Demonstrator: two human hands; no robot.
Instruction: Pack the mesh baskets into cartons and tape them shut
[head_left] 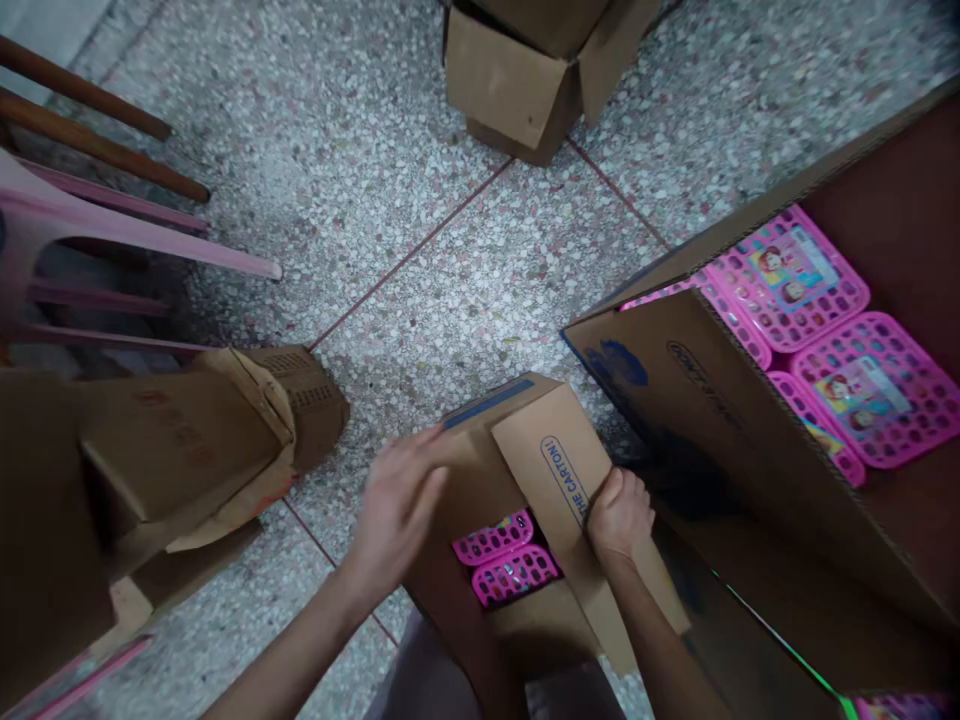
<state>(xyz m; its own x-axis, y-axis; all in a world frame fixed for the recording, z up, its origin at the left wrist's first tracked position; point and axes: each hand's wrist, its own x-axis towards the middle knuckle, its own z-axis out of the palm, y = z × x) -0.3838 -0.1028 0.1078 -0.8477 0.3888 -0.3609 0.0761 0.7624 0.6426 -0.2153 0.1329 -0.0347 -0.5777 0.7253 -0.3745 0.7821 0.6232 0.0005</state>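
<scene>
The small carton (517,500) sits on the speckled floor (420,200) just in front of the person, between a crushed box (187,450) and a big open carton of pink baskets (825,330); its corrugated flaps look light and stiff but easily creased, so I'd judge the flap edges the best place to hold. The left hand (397,505) lies flat, fingers loosely together, on the left flap, while the right hand (619,515) curls closed around the right flap's edge (pink baskets (510,560) show inside).
</scene>
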